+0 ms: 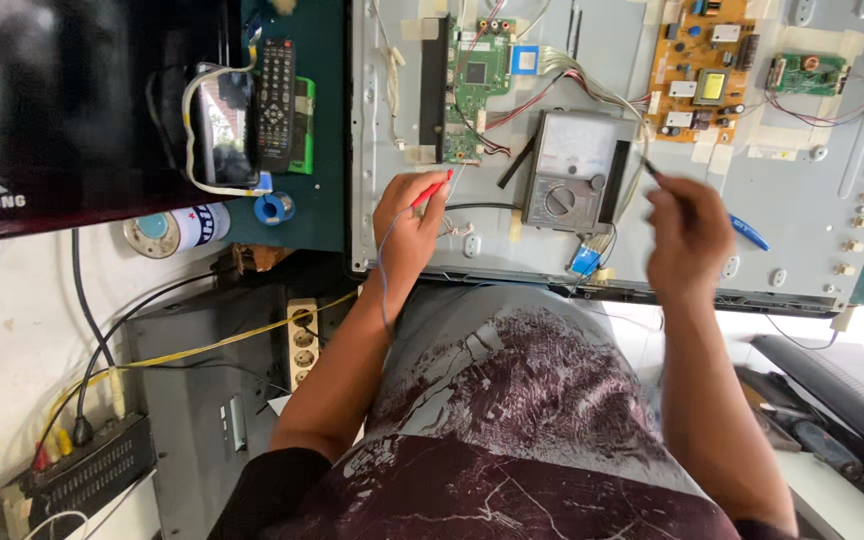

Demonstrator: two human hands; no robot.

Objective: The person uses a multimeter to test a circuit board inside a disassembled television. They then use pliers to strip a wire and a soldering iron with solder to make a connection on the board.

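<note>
Left hand (407,225): closed on one red probe (433,188)
Right hand (687,235): pinching one black probe (649,168) (blurred)
Circuit boards: three
Multimeter (574,170): one

The red probe (433,188) is a slim red-handled test lead, pinched in the left hand (407,232) with its tip pointing up and right toward the green circuit board (472,85); a thin wire runs down from it along the wrist. The black probe (649,167) is a thin dark lead, held in the right hand (689,237), blurred, its tip aimed up and left just beside the grey analogue multimeter (572,172), which lies flat on the opened metal back panel (802,190) between the two hands
</note>
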